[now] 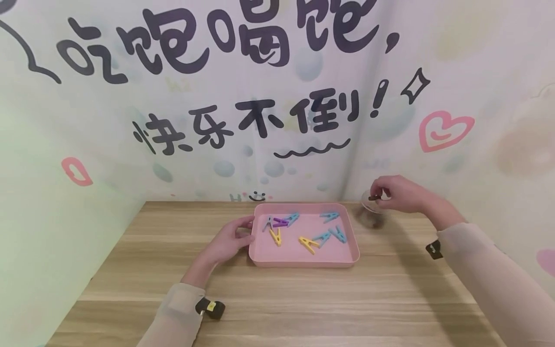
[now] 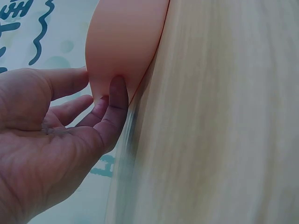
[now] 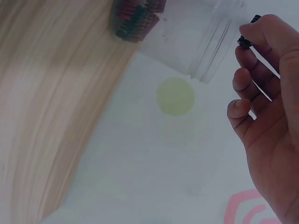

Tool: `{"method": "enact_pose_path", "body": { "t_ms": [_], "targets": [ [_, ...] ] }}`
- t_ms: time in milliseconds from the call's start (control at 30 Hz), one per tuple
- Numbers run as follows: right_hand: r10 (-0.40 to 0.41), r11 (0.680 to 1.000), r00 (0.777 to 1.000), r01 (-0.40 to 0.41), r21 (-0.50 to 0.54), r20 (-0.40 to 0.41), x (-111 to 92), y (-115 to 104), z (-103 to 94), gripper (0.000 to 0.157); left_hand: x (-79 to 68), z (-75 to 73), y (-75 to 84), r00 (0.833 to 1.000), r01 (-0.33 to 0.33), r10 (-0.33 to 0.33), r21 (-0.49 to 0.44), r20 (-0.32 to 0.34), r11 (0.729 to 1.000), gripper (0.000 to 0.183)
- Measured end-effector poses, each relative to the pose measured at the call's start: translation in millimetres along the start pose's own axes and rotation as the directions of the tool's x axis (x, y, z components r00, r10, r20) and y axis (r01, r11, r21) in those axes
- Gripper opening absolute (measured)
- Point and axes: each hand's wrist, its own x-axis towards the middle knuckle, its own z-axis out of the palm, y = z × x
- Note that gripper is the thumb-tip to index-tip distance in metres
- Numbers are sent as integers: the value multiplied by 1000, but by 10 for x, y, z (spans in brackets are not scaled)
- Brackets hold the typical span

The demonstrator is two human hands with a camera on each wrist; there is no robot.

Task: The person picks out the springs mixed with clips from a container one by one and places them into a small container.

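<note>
At the left end of a pink tray my left hand grips the end wall, its fingertips on the outside and at the rim. Inside the tray lie several blue clothespins, two yellow clothespins and a purple clothespin. My right hand pinches a small dark ribbed piece between thumb and forefinger, close over the mouth of a clear plastic jar. What kind of piece it is I cannot tell. Ribbed red and teal pieces lie in the jar's bottom.
The wooden table meets a white printed cloth wall just behind the tray and jar. The jar stands near the back edge, to the right of the tray. A black wrist camera sits on the left sleeve.
</note>
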Motion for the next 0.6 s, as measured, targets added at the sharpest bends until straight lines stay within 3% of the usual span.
{"method": "enact_pose_path", "body": {
  "t_ms": [400,600],
  "targets": [
    [-50,998,999,50,-43,-19,19,80,50,19,-3,-7,-3,1000,-4,4,-18,6,1000,60],
    [28,999,1000,-29,-40,-9,11,81,60,20,2,3,-17,1000,5,-5,0,1,1000,60]
  ]
}}
